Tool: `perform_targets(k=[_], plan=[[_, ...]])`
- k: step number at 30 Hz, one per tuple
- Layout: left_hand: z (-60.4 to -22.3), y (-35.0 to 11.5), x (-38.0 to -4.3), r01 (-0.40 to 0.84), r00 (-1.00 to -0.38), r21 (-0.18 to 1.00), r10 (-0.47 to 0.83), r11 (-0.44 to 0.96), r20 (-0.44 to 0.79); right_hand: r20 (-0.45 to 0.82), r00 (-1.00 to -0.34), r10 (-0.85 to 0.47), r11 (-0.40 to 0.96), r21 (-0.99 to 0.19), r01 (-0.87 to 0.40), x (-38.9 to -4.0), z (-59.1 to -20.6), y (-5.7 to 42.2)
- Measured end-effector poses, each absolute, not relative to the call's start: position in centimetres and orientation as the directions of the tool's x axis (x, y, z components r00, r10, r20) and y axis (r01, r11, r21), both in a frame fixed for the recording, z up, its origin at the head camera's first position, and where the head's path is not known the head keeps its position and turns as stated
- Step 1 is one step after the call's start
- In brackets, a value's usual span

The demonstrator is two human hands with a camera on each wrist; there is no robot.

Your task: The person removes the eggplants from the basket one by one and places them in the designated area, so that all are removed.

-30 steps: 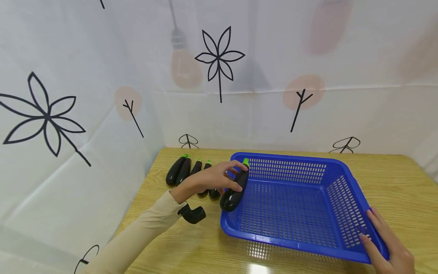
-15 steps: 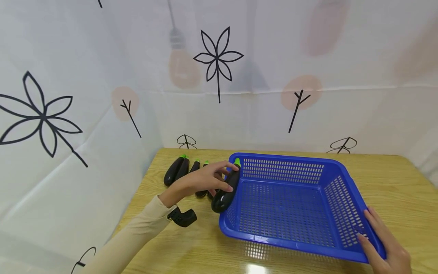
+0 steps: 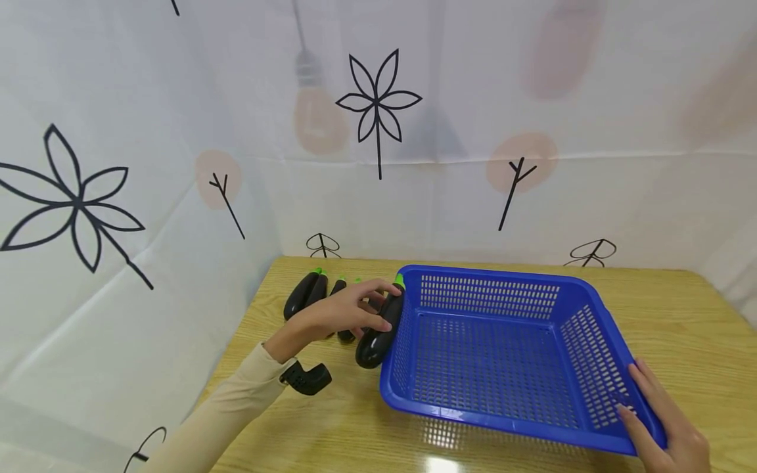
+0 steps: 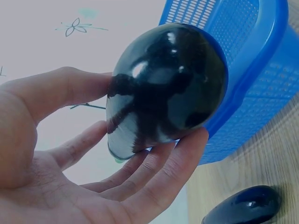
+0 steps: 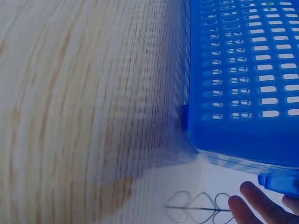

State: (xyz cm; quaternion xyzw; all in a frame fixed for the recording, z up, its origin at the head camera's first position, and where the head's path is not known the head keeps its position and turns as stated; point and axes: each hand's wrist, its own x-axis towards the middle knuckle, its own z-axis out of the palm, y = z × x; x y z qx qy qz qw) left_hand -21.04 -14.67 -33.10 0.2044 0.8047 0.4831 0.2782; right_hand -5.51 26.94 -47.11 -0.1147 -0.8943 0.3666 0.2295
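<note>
My left hand [image 3: 343, 310] holds a dark, glossy eggplant [image 3: 378, 332] with a green stem, thumb on one side and fingers on the other. It is at the basket's left rim, stem end up and away. In the left wrist view the eggplant's rounded end [image 4: 168, 88] faces the camera, with the fingers [image 4: 161, 182] under it. The blue perforated basket [image 3: 503, 420] stands on the table, its visible floor bare. At its right near corner my right hand [image 3: 674, 420] grips the rim, thumb on the inner side. In the right wrist view, fingertips [image 5: 254, 198] show by the rim.
Several more eggplants [image 3: 301, 295] lie side by side on the wooden table [image 3: 331, 427], left of the basket and partly hidden by my left hand. A white patterned cloth [image 3: 449, 210] hangs behind the table and along its left side.
My left hand has carried the eggplant leftward, from over the basket's left part to just outside its left rim. The right hand stays on the basket's rim.
</note>
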Motion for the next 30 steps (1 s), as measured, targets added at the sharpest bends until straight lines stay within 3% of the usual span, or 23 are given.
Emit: perform_targets(k=[30], plan=[[-33.3, -18.4, -21.1, 0.054, -0.813, 0.885, 0.535, 0.463, -0.23, 0.309, -0.874, 0.374, 0.707, -0.705, 0.053, -5.8, -47.2, 27.3]])
